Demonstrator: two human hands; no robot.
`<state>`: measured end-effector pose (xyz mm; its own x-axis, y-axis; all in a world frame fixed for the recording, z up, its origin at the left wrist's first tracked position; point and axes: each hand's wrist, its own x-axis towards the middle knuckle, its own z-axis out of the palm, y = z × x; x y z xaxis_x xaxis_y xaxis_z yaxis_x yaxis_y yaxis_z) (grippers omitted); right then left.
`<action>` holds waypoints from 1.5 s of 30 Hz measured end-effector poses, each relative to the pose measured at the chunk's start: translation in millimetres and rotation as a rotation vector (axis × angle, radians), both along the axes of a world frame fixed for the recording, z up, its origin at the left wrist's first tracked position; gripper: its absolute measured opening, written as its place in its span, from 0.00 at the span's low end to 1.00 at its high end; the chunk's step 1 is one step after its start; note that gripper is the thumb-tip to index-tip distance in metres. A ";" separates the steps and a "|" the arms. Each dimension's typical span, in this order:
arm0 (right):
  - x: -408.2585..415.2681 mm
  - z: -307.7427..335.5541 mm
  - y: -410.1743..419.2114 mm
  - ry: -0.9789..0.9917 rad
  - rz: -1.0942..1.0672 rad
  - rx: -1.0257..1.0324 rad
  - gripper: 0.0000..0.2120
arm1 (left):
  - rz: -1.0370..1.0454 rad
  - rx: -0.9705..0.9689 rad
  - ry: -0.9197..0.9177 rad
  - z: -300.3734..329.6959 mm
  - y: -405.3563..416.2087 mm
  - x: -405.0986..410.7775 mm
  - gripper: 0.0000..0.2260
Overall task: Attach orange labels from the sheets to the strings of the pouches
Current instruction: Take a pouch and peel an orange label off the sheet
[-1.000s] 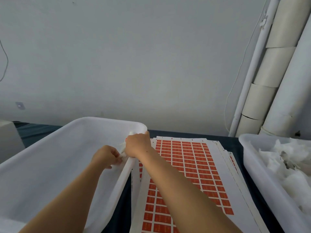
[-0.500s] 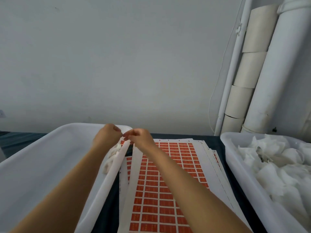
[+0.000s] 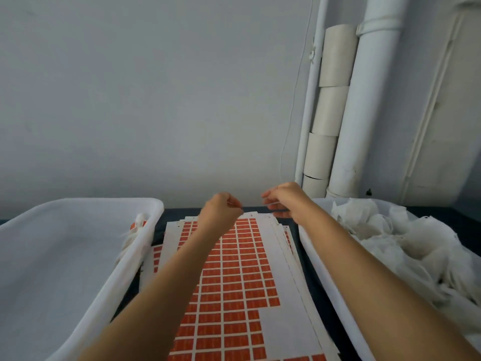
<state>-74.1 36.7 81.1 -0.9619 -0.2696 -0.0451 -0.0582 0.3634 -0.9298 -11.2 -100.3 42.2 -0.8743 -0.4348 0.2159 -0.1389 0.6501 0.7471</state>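
A stack of white sheets (image 3: 283, 295) printed with orange labels (image 3: 234, 282) lies on the dark table between two white bins. My left hand (image 3: 221, 212) hovers over the far end of the sheets, its fingers curled with nothing visible in them. My right hand (image 3: 283, 201) is a little to the right, near the right bin's far corner, fingers loosely bent and empty. A white pouch (image 3: 131, 238) with an orange label (image 3: 134, 225) on its string lies draped against the inner rim of the left bin (image 3: 122, 274). The right bin (image 3: 320, 277) holds several white pouches (image 3: 390, 243).
The wall stands close behind the table. White pipes (image 3: 364, 113) and a column of cardboard rolls (image 3: 330, 105) fill the right corner behind the right bin. A thin cable (image 3: 294, 100) hangs down the wall. Dark tabletop (image 3: 182, 212) shows between the bins.
Both hands have let go of the labelled pouch at the left bin's rim and moved right, over the sheets. The right hand has gone further toward the right bin. The view has swung right.
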 end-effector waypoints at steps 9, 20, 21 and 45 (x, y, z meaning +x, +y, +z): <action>-46.8 14.8 101.6 0.008 -0.041 0.363 0.13 | -0.374 0.081 -0.116 -21.1 105.0 -33.5 0.11; -52.6 -34.8 127.8 -0.029 0.074 0.528 0.03 | -0.068 -0.227 -0.099 -45.0 147.3 -55.3 0.14; -53.6 -34.9 126.9 0.002 0.056 0.511 0.04 | -0.068 -0.212 -0.074 -44.9 147.4 -55.5 0.12; 50.5 -110.5 8.1 0.223 0.137 -0.066 0.04 | 0.029 0.542 0.262 -100.4 21.6 56.4 0.04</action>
<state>-23.6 44.8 -29.5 -0.9006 -0.3930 0.1854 -0.3083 0.2773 -0.9100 45.1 -78.7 -58.1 -0.8079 -0.5662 0.1632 0.0822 0.1660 0.9827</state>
